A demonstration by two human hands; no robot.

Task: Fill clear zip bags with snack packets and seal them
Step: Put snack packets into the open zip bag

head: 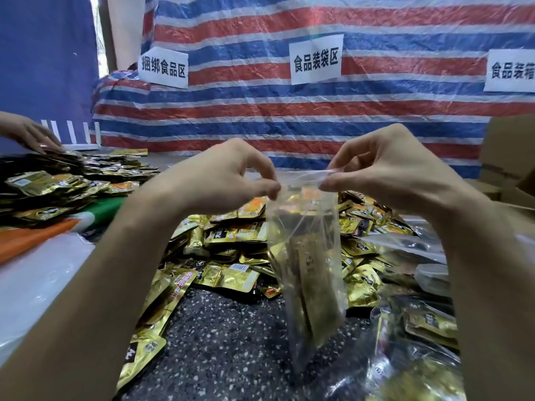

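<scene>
Several gold packets (311, 273) are held in a clear bag (307, 227), pinched at its top corners by left hand (228, 178) and right hand (385, 172), fingers clamped.

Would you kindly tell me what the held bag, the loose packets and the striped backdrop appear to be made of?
Zip bag: thin clear plastic film, glossy; its contents show through and it creases.
Snack packets: likely metallised foil laminate, shiny gold with bright glints.
Striped backdrop: probably woven plastic tarpaulin under a clear crinkled film, judging by the wrinkled sheen.
</scene>
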